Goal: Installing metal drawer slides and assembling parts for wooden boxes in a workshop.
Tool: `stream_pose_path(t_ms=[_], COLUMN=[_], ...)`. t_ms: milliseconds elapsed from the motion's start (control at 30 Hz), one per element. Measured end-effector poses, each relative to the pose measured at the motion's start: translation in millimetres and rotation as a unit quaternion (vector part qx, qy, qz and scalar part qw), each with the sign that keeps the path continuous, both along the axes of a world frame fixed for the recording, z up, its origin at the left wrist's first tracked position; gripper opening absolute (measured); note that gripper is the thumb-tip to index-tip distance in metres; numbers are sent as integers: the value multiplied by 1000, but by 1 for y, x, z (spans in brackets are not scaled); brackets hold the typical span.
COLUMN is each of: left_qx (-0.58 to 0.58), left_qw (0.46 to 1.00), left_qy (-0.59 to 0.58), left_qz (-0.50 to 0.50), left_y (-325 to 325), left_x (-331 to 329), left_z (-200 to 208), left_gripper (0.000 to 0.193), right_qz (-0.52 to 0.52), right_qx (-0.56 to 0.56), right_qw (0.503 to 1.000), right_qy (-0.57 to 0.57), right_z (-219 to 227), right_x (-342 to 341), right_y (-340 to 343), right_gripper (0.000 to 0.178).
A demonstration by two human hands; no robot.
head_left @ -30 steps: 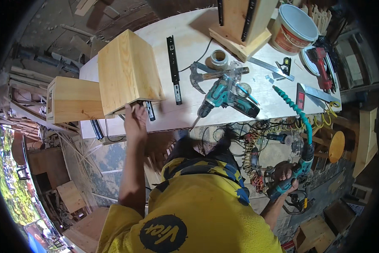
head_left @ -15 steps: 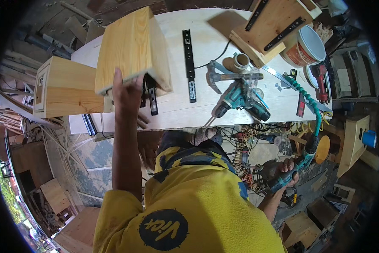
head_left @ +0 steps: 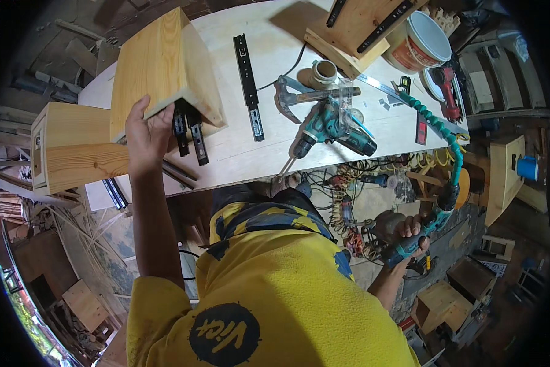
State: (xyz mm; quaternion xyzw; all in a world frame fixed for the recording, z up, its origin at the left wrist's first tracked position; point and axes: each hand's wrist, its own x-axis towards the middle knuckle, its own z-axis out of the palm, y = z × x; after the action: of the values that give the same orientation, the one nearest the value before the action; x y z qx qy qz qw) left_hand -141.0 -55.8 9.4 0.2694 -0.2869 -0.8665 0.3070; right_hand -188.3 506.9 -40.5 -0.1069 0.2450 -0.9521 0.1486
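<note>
A pale wooden box stands on the white-topped workbench at the left, its near edge raised. My left hand grips that edge, thumb on the upper face and fingers tucked out of sight underneath. Black metal drawer slides poke out from under the box beside my fingers. Off the bench to the right, my right hand is wrapped round a teal cordless drill. A green spiral flexible shaft runs from its front up over the bench's right end.
Mid-bench lies an extended drawer slide. Right of it are a claw hammer, a second teal drill and a brown jar. A wooden piece with slides and a white bucket stand behind. Another drawer is at left.
The whole view has shifted, so the bench and its things sit further left. My left hand stays on the box edge and my right hand keeps hold of the drill.
</note>
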Motion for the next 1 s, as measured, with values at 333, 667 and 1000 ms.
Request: stream_pose_path(t_ms=[333, 667, 1000], left_qx=[50, -141, 175], left_qw=[996, 856, 974], left_qy=[13, -189, 11], left_qz=[-75, -461, -142], left_y=[15, 155, 264], left_x=[52, 61, 15], left_z=[-70, -59, -14], left_gripper=[46, 72, 64], right_qz=[-18, 219, 400], right_qx=[5, 62, 479], right_qw=[1000, 959, 738], right_qy=[-18, -170, 257], right_z=[-2, -20, -17], right_x=[-18, -23, -59], right_y=[21, -35, -125], right_gripper=[55, 55, 44])
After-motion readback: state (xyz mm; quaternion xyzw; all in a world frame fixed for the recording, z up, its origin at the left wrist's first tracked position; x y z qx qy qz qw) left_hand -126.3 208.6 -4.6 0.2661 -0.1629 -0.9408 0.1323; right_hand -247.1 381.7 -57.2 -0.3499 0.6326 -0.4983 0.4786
